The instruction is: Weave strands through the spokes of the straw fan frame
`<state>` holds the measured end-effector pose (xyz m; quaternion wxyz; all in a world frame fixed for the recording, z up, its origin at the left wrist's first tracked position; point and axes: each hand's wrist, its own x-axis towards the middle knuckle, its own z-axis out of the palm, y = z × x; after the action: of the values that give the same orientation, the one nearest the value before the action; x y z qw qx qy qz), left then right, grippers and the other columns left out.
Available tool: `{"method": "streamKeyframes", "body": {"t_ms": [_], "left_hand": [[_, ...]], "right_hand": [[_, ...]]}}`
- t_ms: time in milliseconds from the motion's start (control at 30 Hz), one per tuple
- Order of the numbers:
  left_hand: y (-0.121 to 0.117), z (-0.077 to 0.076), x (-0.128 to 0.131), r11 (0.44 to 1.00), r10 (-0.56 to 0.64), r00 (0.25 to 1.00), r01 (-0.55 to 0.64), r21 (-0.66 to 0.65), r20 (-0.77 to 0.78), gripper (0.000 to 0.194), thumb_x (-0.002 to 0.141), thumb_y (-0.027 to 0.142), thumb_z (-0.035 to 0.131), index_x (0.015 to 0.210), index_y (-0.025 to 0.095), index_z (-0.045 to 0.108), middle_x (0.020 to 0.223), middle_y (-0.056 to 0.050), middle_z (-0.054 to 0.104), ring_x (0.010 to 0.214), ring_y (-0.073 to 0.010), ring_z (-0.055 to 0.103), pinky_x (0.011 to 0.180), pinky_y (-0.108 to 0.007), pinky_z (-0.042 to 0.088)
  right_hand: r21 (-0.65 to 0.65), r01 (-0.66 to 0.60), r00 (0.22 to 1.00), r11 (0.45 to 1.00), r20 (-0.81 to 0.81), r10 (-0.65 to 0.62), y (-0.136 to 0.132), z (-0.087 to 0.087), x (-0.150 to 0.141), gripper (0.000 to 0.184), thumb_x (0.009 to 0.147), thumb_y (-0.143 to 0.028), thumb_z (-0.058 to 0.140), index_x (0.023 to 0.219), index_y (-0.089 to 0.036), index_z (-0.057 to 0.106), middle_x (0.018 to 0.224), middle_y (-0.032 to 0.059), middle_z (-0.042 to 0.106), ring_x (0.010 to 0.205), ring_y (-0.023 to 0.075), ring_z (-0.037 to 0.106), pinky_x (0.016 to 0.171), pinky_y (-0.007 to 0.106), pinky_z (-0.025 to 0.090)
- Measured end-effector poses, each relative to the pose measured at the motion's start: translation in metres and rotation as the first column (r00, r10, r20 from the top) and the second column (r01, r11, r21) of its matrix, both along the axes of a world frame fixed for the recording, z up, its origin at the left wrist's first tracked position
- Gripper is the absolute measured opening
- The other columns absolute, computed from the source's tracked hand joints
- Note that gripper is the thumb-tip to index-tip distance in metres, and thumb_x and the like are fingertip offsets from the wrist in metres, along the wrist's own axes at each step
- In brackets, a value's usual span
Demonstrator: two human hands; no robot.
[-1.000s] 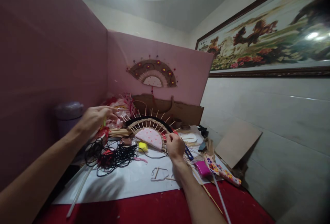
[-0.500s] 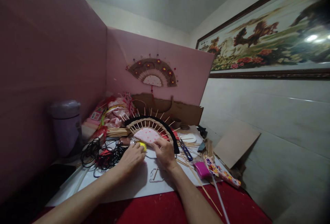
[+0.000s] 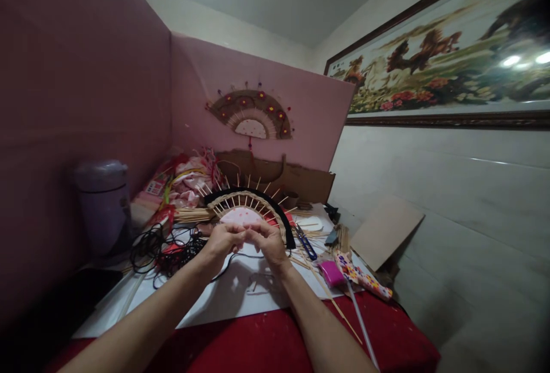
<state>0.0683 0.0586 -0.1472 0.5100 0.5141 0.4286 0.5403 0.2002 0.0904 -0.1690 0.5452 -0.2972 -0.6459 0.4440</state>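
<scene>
My left hand (image 3: 227, 240) and my right hand (image 3: 267, 241) meet fingertip to fingertip above the white sheet (image 3: 201, 313). Both are closed in a pinch, and whatever lies between the fingers is too small or hidden to make out. Just behind them lies a handmade fan (image 3: 247, 198) of thin wooden sticks, with a woven tan band, a black outer strip and a spotted pink half-round base (image 3: 240, 216). My fingers cover the lower edge of that base. A thin black cord runs beneath my hands.
Tangled black cord (image 3: 172, 252) and a lidded purple cup (image 3: 103, 207) are at left. Blue-handled snips (image 3: 306, 243), a magenta packet (image 3: 330, 274), a flowered strip (image 3: 365, 278) and loose sticks lie at right. A finished fan (image 3: 253, 112) hangs on the pink board.
My left hand has moved right and up from the yellow lump, which no longer shows. My right hand has left the fan's base, and the fingertips of both hands now meet.
</scene>
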Motion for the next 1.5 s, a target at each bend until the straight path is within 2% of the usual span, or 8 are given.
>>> {"method": "streamKeyframes", "body": {"t_ms": [200, 333, 467, 700, 933, 1167, 1333, 1500], "left_hand": [[0.000, -0.004, -0.001, 0.988, 0.112, 0.984, -0.095, 0.122, -0.142, 0.019, 0.062, 0.032, 0.061, 0.061, 0.013, 0.057, 0.056, -0.003, 0.059, 0.050, -0.0108, 0.049, 0.047, -0.023, 0.035], [0.000, -0.013, -0.013, 0.937, 0.283, 0.922, -0.206, 0.284, -0.265, 0.016, 0.068, 0.029, 0.054, 0.064, 0.015, 0.060, 0.062, -0.002, 0.061, 0.060, -0.0147, 0.056, 0.058, -0.026, 0.042], [-0.004, -0.017, -0.020, 0.891, 0.403, 0.848, -0.278, 0.358, -0.344, 0.015, 0.071, 0.027, 0.050, 0.067, 0.016, 0.060, 0.062, -0.001, 0.062, 0.061, -0.0152, 0.056, 0.059, -0.026, 0.042], [-0.010, -0.019, -0.021, 0.868, 0.441, 0.660, -0.141, 0.476, -0.609, 0.015, 0.075, 0.017, 0.047, 0.080, 0.018, 0.061, 0.079, -0.003, 0.064, 0.075, -0.0160, 0.056, 0.069, -0.027, 0.040], [-0.017, -0.035, -0.007, 0.900, 0.400, 0.210, 0.096, 0.426, -0.892, 0.021, 0.076, 0.018, 0.045, 0.087, 0.017, 0.063, 0.092, -0.012, 0.060, 0.093, -0.0272, 0.045, 0.079, -0.040, 0.031], [-0.022, -0.034, -0.007, 0.877, 0.443, 0.127, 0.144, 0.458, -0.888, 0.026, 0.077, 0.011, 0.037, 0.086, 0.013, 0.061, 0.091, -0.015, 0.059, 0.086, -0.0269, 0.045, 0.074, -0.039, 0.030], [-0.021, -0.023, -0.010, 0.867, 0.478, 0.283, 0.003, 0.499, -0.832, 0.023, 0.083, 0.021, 0.038, 0.074, 0.015, 0.059, 0.080, -0.012, 0.059, 0.081, -0.0246, 0.048, 0.072, -0.037, 0.034], [0.001, 0.003, -0.019, 0.893, 0.430, 0.886, -0.389, 0.225, -0.175, 0.003, 0.069, 0.014, 0.058, 0.069, 0.016, 0.060, 0.075, -0.003, 0.059, 0.078, -0.0185, 0.052, 0.075, -0.031, 0.038]], "right_hand": [[0.094, 0.274, 0.960, 0.957, 0.028, -0.278, 0.006, 0.004, 0.010, 0.026, 0.073, -0.042, 0.058, 0.072, -0.017, 0.062, 0.061, -0.0002, 0.058, 0.049, 0.0108, 0.049, 0.044, 0.021, 0.037], [0.262, 0.744, 0.626, 0.615, 0.049, -0.778, 0.009, 0.018, 0.037, 0.030, 0.083, -0.036, 0.042, 0.091, -0.016, 0.062, 0.082, 0.0073, 0.067, 0.075, 0.0173, 0.059, 0.067, 0.026, 0.042], [0.244, 0.922, 0.262, 0.301, 0.180, -0.948, 0.019, 0.022, 0.068, 0.034, 0.084, -0.024, 0.035, 0.104, -0.015, 0.062, 0.101, 0.0122, 0.064, 0.091, 0.0225, 0.058, 0.072, 0.029, 0.039], [0.443, 0.830, 0.063, 0.338, 0.528, -0.847, 0.025, 0.012, 0.076, 0.046, 0.074, -0.011, 0.044, 0.118, -0.015, 0.055, 0.123, 0.0158, 0.050, 0.115, 0.0293, 0.041, 0.086, 0.040, 0.032], [0.419, 0.763, 0.189, 0.493, 0.585, -0.789, 0.021, 0.015, 0.069, 0.026, 0.082, -0.027, 0.043, 0.080, -0.022, 0.069, 0.084, 0.0070, 0.066, 0.081, 0.0201, 0.055, 0.066, 0.028, 0.034], [0.431, 0.717, 0.223, 0.548, 0.603, -0.766, 0.031, 0.004, 0.070, 0.024, 0.082, -0.024, 0.045, 0.084, -0.021, 0.069, 0.089, 0.0069, 0.067, 0.083, 0.0193, 0.056, 0.065, 0.027, 0.033], [0.423, 0.729, 0.232, 0.538, 0.586, -0.776, 0.030, 0.006, 0.068, 0.025, 0.082, -0.026, 0.044, 0.086, -0.021, 0.068, 0.089, 0.0063, 0.066, 0.082, 0.0194, 0.055, 0.065, 0.027, 0.033], [0.431, 0.714, 0.256, 0.551, 0.572, -0.779, 0.026, 0.008, 0.061, 0.023, 0.082, -0.026, 0.045, 0.085, -0.020, 0.068, 0.088, 0.0066, 0.066, 0.084, 0.0189, 0.055, 0.068, 0.026, 0.033]]}}
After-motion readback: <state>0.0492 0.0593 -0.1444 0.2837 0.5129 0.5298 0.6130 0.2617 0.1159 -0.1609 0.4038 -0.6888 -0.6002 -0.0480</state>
